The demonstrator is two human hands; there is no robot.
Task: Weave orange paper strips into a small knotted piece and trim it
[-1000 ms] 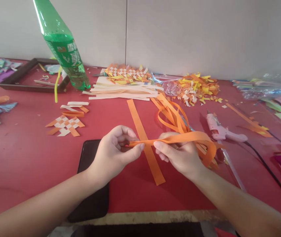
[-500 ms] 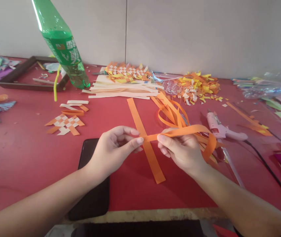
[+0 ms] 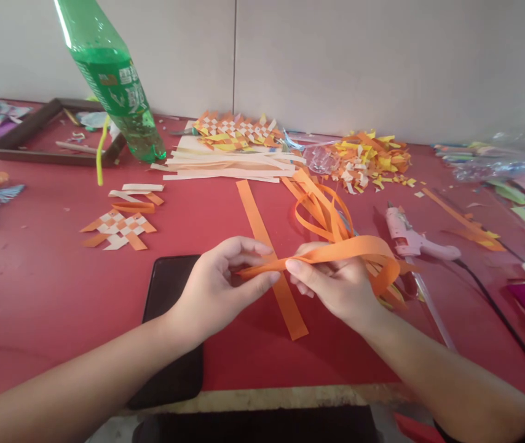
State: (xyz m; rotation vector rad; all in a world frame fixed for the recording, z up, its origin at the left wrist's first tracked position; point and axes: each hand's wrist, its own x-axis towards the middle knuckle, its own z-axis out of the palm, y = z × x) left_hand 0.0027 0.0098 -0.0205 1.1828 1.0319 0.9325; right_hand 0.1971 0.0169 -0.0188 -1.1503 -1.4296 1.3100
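A long orange paper strip (image 3: 355,248) is pinched between thumb and fingers of my right hand (image 3: 331,277). It loops back over that hand on the right. Its other end reaches into the gap of my left hand (image 3: 225,277), whose thumb and index finger stand apart around it; no firm grip shows there. Beneath both hands, a flat orange strip (image 3: 291,311) lies slantwise on the red table (image 3: 244,363). Behind my right hand is a tangle of orange strips (image 3: 320,206). A woven orange and white paper piece (image 3: 119,229) lies to the left.
A black phone (image 3: 174,351) lies beside my left forearm. Further back are a green bottle (image 3: 119,92), a dark frame (image 3: 41,157), white strips (image 3: 230,166) and paper scraps (image 3: 368,157). On the right rests a pink glue gun (image 3: 410,234) with its cord.
My left thumb and index finger have parted from the strip, and the strip's end now reaches further left between them. My right hand has shifted slightly left, still pinching the strip.
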